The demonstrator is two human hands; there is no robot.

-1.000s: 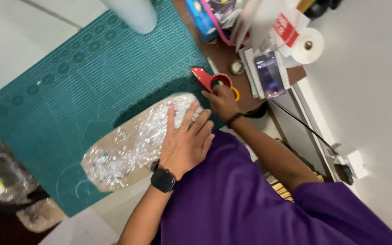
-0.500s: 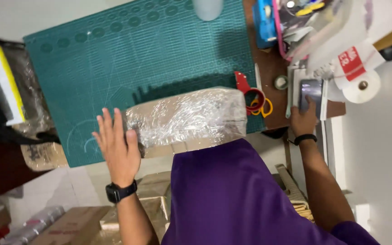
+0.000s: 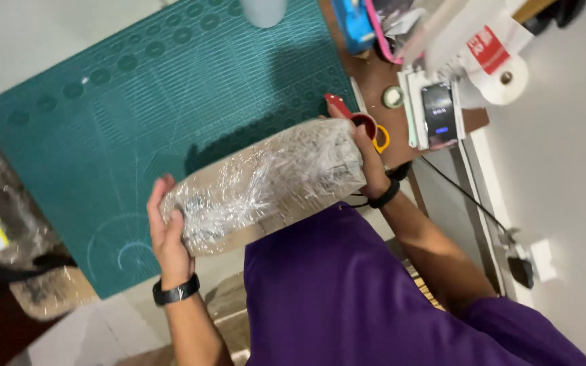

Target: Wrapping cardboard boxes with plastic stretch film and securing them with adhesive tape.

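A long cardboard piece wrapped in clear crinkled film [image 3: 266, 183] is lifted off the green cutting mat [image 3: 137, 115], tilted up to the right. My left hand [image 3: 166, 234] grips its left end, with a black watch on the wrist. My right hand [image 3: 367, 159] holds its right end, with a black band on that wrist. Red-handled scissors [image 3: 354, 116] with a yellow ring lie just behind my right hand.
A phone [image 3: 437, 115] lies on a white stand at the right, next to a white paper roll [image 3: 503, 74]. A small tape roll [image 3: 393, 97] and a blue item [image 3: 354, 24] sit on the brown desk. More film-wrapped things [image 3: 28, 224] lie at the left.
The wrapped piece has come up off the mat. My right hand moved from the phone area to its right end, and my left hand now grips its left end.
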